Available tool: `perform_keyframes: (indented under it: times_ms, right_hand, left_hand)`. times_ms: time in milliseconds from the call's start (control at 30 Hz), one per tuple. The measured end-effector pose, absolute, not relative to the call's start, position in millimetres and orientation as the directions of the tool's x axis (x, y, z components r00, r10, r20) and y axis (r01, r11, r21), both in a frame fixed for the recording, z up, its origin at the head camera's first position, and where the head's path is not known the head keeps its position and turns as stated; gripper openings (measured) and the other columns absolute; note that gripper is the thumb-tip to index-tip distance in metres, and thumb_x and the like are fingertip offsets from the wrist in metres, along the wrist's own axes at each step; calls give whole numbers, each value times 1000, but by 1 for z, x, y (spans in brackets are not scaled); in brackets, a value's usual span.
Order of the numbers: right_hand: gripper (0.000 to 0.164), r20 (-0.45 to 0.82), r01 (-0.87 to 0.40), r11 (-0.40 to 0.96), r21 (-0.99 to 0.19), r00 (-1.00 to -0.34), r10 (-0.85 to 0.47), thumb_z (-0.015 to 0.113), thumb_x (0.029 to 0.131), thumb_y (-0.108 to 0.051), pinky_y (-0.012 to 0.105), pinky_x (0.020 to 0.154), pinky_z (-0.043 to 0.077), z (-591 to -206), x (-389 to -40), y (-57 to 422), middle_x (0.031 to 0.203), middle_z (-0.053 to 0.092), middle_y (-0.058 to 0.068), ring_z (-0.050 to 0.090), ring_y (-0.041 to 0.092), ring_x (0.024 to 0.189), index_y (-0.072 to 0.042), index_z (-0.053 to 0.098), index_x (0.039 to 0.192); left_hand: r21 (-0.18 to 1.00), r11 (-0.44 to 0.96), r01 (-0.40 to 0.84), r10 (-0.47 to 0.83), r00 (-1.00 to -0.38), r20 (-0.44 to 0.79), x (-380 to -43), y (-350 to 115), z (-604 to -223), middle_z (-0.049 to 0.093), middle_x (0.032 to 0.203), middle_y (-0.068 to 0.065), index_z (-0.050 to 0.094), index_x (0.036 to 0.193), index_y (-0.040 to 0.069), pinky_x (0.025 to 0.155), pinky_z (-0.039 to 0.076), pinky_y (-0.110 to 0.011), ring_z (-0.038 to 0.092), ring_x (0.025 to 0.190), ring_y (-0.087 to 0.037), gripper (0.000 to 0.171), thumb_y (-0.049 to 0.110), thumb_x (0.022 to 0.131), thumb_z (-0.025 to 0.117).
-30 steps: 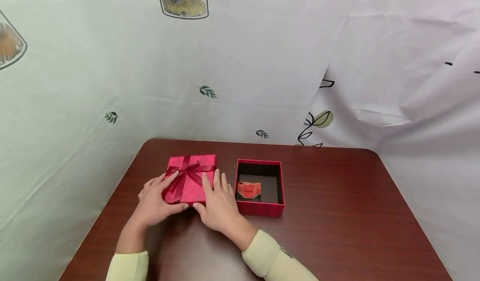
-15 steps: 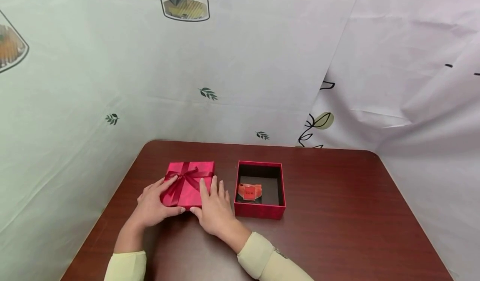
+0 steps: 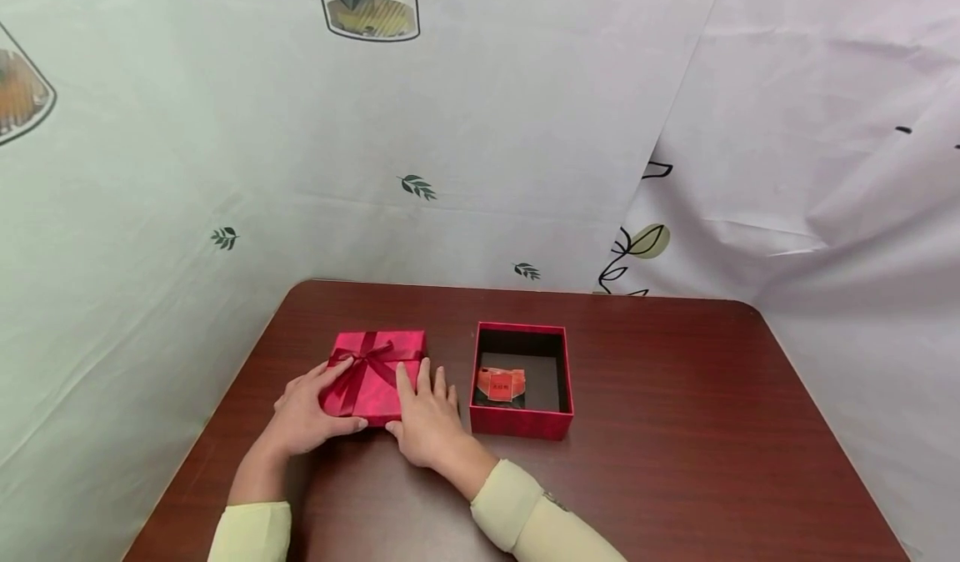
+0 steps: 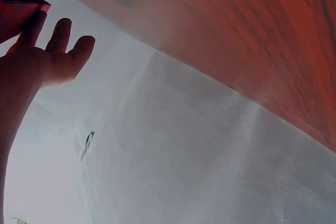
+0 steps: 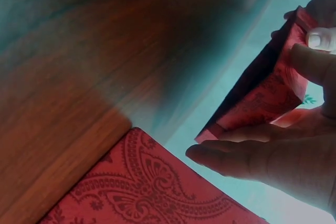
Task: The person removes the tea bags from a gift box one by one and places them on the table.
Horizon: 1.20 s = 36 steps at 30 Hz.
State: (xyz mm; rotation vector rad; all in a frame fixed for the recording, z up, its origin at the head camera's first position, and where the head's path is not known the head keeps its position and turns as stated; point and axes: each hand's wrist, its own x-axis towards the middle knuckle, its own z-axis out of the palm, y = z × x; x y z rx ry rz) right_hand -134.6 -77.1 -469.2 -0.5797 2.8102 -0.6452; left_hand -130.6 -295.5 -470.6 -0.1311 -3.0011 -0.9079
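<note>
In the head view, a red gift box lid (image 3: 375,383) with a dark red ribbon bow is between both hands, left of the matching box. Its dark underside shows in both wrist views, so it is off the table. The left hand (image 3: 303,408) grips the lid's left side, with the thumb along the near edge. My right hand (image 3: 431,420) holds the right near corner, index finger on top and thumb at the front. The uncovered red box (image 3: 521,422), black inside, has an orange packet (image 3: 501,385) with a red label in its front left corner.
The brown wooden table (image 3: 675,429) has rounded far corners. Behind it and along its sides hangs a pale printed cloth (image 3: 487,128) with leaf drawings. The box wall (image 5: 152,182) lies close below the right hand in the right wrist view.
Both hands have brought the lid a little nearer the person and slightly left. The right hand has shifted left, away from the box. The box and packet stay in place.
</note>
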Motion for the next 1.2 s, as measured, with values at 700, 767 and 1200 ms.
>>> perform_keyframes:
  times_ms: [700, 767, 1200]
  right_hand:
    - [84, -206, -308, 858, -412, -885, -417, 70, 94, -29, 59, 113, 21, -475, -140, -80, 163, 15, 19, 13, 44, 147, -25, 19, 161]
    - [84, -213, -305, 861, -408, -885, -414, 70, 94, -29, 59, 113, 21, -476, -140, -80, 163, 15, 19, 13, 44, 147, -25, 20, 161]
    - [82, -252, -291, 867, -406, -876, -412, 70, 94, -26, 61, 112, 20, -481, -140, -80, 164, 16, 17, 15, 38, 148, -27, 21, 161]
  left_hand:
    - [614, 787, 61, 87, -996, -13, -135, -299, -486, 38, 144, -32, 46, 149, 8, 79, 54, -56, 32, 127, -54, 103, 40, 63, 93]
    - [611, 790, 53, 83, -996, -21, -136, -299, -487, 39, 144, -33, 47, 149, 9, 79, 55, -55, 33, 127, -54, 104, 40, 62, 94]
    - [529, 849, -21, 41, -994, -105, -136, -295, -490, 39, 146, -31, 45, 151, 12, 84, 32, -83, 30, 129, -54, 110, 45, 59, 94]
